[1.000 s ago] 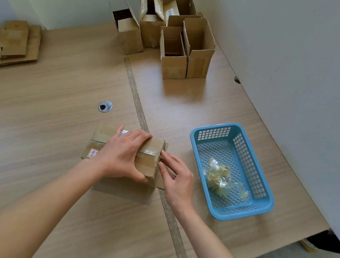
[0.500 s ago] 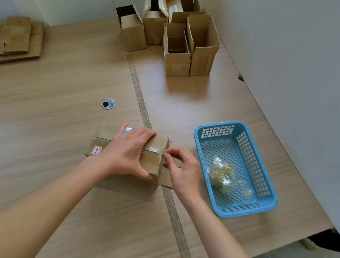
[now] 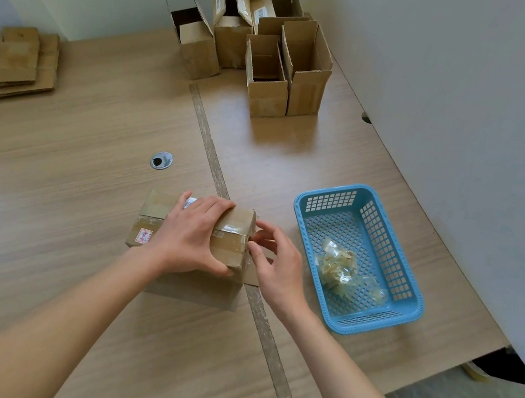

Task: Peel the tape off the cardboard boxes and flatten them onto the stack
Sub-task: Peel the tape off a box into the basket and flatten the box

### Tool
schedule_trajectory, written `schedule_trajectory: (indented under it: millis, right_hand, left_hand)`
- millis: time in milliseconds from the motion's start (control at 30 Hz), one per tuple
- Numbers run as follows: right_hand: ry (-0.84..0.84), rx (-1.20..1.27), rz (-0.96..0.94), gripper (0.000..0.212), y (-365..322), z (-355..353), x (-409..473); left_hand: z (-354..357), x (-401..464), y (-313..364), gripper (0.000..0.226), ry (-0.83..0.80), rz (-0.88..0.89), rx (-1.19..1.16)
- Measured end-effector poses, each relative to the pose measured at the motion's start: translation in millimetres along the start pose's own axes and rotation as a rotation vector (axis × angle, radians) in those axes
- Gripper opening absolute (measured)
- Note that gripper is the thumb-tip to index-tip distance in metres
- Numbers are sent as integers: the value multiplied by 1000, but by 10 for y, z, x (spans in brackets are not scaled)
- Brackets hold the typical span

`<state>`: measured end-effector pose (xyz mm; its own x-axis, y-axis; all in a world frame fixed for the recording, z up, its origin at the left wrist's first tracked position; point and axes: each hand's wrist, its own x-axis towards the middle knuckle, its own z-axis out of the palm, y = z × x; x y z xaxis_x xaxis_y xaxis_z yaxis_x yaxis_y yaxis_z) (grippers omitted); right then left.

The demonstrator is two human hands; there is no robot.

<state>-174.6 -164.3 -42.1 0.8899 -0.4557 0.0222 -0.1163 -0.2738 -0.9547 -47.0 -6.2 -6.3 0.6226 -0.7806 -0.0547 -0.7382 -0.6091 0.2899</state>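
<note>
1. Left hand (image 3: 193, 237) stays clamped over the taped box (image 3: 160, 212), mid-bench (image 3: 44, 195).
2. Right hand (image 3: 277, 264), flat a second ago, now pinches tape (image 3: 251, 239) at the box's right end.

Six boxes (image 3: 160, 216), one basket (image 3: 331, 201), two hands (image 3: 193, 237).

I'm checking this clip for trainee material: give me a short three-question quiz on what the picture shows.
1. True or false: the left hand rests on top of the taped box.
2. What lies in the blue basket? A) peeled tape wads B) scissors C) nothing
3. Fill in: the flattened cardboard stack lies at the table's far ____ side.

Key: 1 true; 2 A; 3 left.
</note>
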Motion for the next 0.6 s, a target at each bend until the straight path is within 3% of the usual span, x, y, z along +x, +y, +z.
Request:
schedule_trajectory:
  millis: [200, 433, 600]
  right_hand:
    - [136, 176, -10, 27, 9, 128, -113]
    - [91, 242, 72, 18, 4, 20, 10]
    - [148, 294, 138, 9, 13, 104, 39]
  left_hand:
    - [16, -22, 4, 115, 23, -15, 5]
    - [37, -17, 16, 117, 21, -33, 5]
    - [19, -8, 31, 118, 10, -42, 11]
